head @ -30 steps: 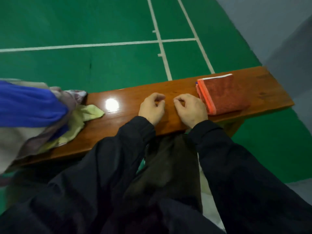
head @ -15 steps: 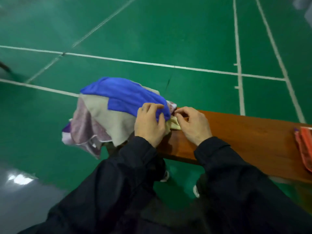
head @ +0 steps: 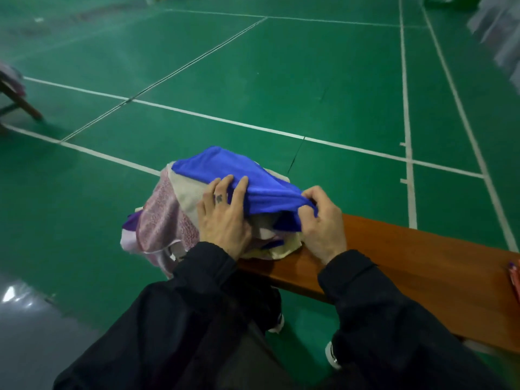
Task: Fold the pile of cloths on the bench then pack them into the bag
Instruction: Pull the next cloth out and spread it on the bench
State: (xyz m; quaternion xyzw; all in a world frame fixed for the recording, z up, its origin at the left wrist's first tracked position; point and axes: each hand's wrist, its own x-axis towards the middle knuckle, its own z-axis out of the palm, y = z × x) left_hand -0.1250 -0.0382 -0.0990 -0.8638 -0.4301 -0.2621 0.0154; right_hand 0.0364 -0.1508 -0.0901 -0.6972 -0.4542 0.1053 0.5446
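I look down on a wooden bench [head: 416, 266] that runs from centre toward four o'clock across a green court floor [head: 281, 80] marked with white lines. At the bench's near end, just left of centre, sits the pile of cloths [head: 180, 218]: cream, pink patterned and purple pieces heaped loosely, part of it hanging over the end. A blue cloth [head: 239, 173] lies on top. My left hand [head: 222, 218] rests on the pile, fingers spread and curling over the blue cloth's edge. My right hand [head: 320, 220], at three o'clock from the left, pinches a bunched corner of the blue cloth between thumb and fingers. At the far right edge, an orange folded cloth [head: 514, 280] barely shows. I see no bag.
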